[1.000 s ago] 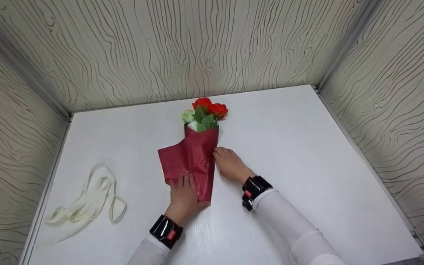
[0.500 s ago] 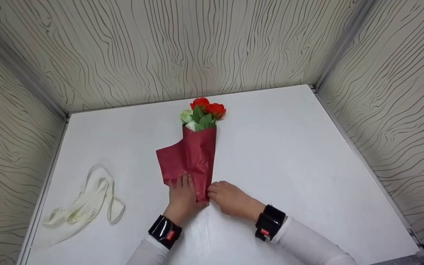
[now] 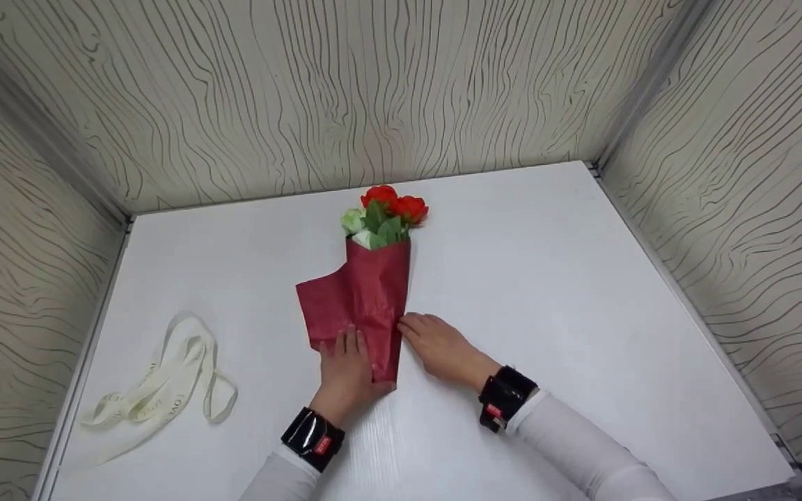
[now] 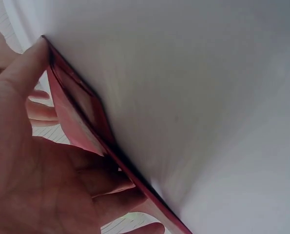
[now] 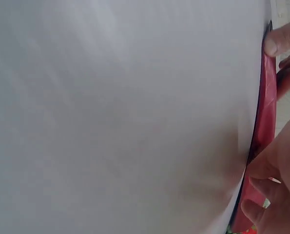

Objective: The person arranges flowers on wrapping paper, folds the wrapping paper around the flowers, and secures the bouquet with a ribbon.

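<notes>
A bouquet wrapped in dark red paper (image 3: pixel 380 278) lies on the white table, its loose flap (image 3: pixel 321 306) spread to the left. Red flowers (image 3: pixel 411 209), a pale green flower (image 3: pixel 354 220) and green leaves (image 3: pixel 390 231) stick out at the far end. My left hand (image 3: pixel 345 379) presses flat on the lower part of the paper, its thumb at the bottom corner. In the left wrist view, the folded paper edge (image 4: pixel 93 105) gapes below the palm. My right hand (image 3: pixel 443 351) touches the right-hand fold with its fingertips, about halfway down the wrap.
A cream ribbon (image 3: pixel 189 390) printed with lettering lies in loose loops on the left of the white table (image 3: pixel 547 278). Wood-grain panels (image 3: pixel 373 90) stand behind and on both sides. Each wrist wears a black strap (image 3: pixel 314 438).
My right hand has slid down the paper's right edge toward the bottom, then partway back up. The left hand has kept its place on the wrap.
</notes>
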{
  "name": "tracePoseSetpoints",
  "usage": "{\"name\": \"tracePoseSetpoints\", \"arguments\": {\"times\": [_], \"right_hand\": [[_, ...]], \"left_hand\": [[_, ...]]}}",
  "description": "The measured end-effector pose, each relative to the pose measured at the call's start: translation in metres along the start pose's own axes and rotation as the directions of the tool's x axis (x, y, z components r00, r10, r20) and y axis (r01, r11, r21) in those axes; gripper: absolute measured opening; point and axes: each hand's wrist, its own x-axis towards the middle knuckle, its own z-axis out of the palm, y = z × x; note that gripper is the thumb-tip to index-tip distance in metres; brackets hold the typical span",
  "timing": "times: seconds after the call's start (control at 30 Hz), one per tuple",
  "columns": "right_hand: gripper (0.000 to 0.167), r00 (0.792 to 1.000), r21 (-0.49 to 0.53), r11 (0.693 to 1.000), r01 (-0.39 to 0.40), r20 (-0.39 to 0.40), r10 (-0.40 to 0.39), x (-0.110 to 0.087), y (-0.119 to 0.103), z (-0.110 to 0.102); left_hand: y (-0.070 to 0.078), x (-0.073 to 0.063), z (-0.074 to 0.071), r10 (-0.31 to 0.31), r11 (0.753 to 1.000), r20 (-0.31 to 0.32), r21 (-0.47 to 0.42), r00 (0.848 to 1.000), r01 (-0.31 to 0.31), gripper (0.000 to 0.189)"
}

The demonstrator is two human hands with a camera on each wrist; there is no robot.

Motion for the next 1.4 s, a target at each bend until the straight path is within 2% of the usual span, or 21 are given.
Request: {"name": "tracePoseSetpoints", "arguments": {"times": [0.13, 0.3, 0.47, 0.67, 0.83, 1.0, 1.13, 1.23, 1.4], "right_hand": [[0.046, 0.996, -0.011, 0.997, -0.081, 0.048, 0.082, 0.014, 0.014, 0.005], [0.043, 0.987, 0.031, 0.989, -0.147, 0.070, 0.144, 0.028, 0.024, 0.007], [0.039, 0.991, 0.092, 0.987, -0.130, 0.033, 0.128, 0.028, 0.022, 0.006], [0.030, 0.997, 0.033, 0.996, -0.077, -0.020, 0.078, 0.020, 0.016, 0.005], [0.033, 0.989, 0.026, 0.989, -0.144, -0.033, 0.145, 0.027, 0.030, 0.005], [0.038, 0.971, 0.051, 0.970, -0.236, 0.040, 0.234, 0.037, 0.051, 0.008], [0.041, 0.955, 0.063, 0.956, -0.288, 0.091, 0.282, 0.043, 0.060, 0.011], [0.043, 0.945, 0.077, 0.943, -0.323, 0.090, 0.316, 0.044, 0.058, 0.011], [0.047, 0.943, 0.108, 0.937, -0.331, 0.017, 0.332, 0.040, 0.038, 0.004]], "left_hand": [[0.000, 0.000, 0.000, -0.001, 1.000, 0.005, -0.006, 1.000, 0.001, 0.108], [0.000, 0.000, 0.001, 0.002, 1.000, -0.012, -0.020, 1.000, -0.002, 0.107], [0.003, -0.007, 0.000, 0.014, 1.000, -0.026, 0.009, 1.000, -0.013, 0.105], [0.007, -0.017, -0.003, 0.063, 0.996, -0.006, 0.058, 0.998, -0.063, 0.104], [0.008, -0.018, -0.003, 0.074, 0.995, -0.044, 0.066, 0.996, -0.071, 0.101], [0.009, -0.017, -0.003, 0.082, 0.996, -0.046, 0.051, 0.996, -0.079, 0.101], [0.009, -0.016, -0.002, 0.074, 0.996, -0.048, 0.053, 0.996, -0.071, 0.101], [0.009, -0.015, -0.002, 0.066, 0.996, -0.045, 0.071, 0.997, -0.063, 0.102], [0.011, -0.013, -0.001, 0.045, 0.995, -0.028, 0.086, 0.999, -0.043, 0.104]]}}
